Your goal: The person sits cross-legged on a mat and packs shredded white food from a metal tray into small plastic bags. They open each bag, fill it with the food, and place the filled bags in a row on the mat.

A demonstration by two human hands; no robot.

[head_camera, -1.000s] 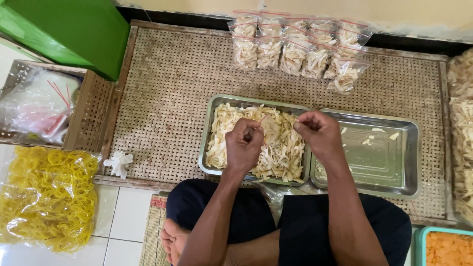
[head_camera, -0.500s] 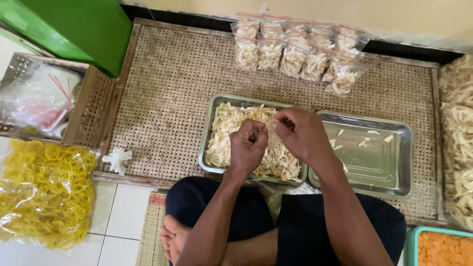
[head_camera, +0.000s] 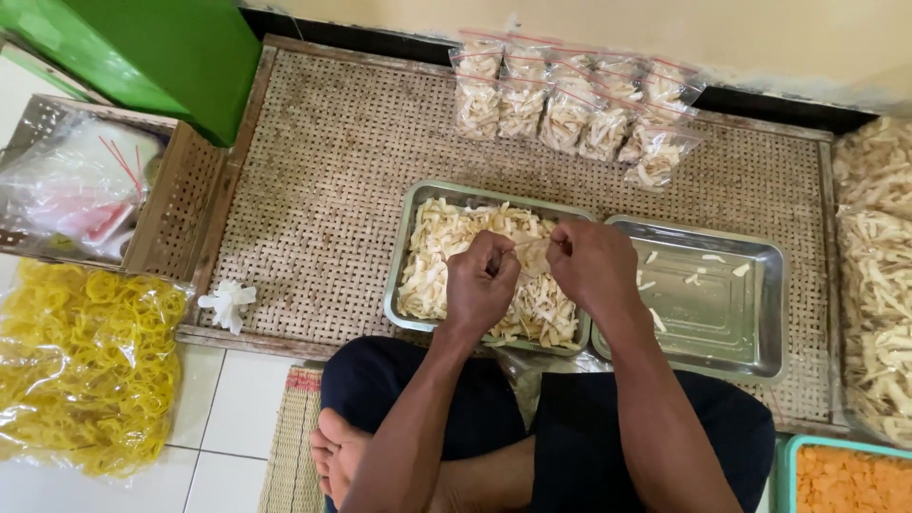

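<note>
My left hand (head_camera: 480, 285) and my right hand (head_camera: 594, 266) hover close together over a metal tray (head_camera: 403, 256) heaped with pale chip strips (head_camera: 446, 247). Both hands are pinched shut on what looks like the top edge of a small clear bag (head_camera: 532, 244), seen as a thin line stretched between them. The rest of the bag is hidden behind the fingers. Beside it to the right stands a second metal tray (head_camera: 755, 323) holding only a few strips. A row of several filled, sealed clear bags (head_camera: 570, 109) lies at the far edge of the woven mat (head_camera: 323, 171).
A green box (head_camera: 161, 47) and a wicker basket of plastic bags (head_camera: 180, 199) stand at the left. Below them lies a sack of yellow rubber bands (head_camera: 85, 361). A big bag of strips (head_camera: 879, 266) and a teal tub of orange chips (head_camera: 845, 480) are at the right.
Both hands have drawn slightly apart and shifted left over the full tray, stretching the thin edge between them. The view has also moved a little.
</note>
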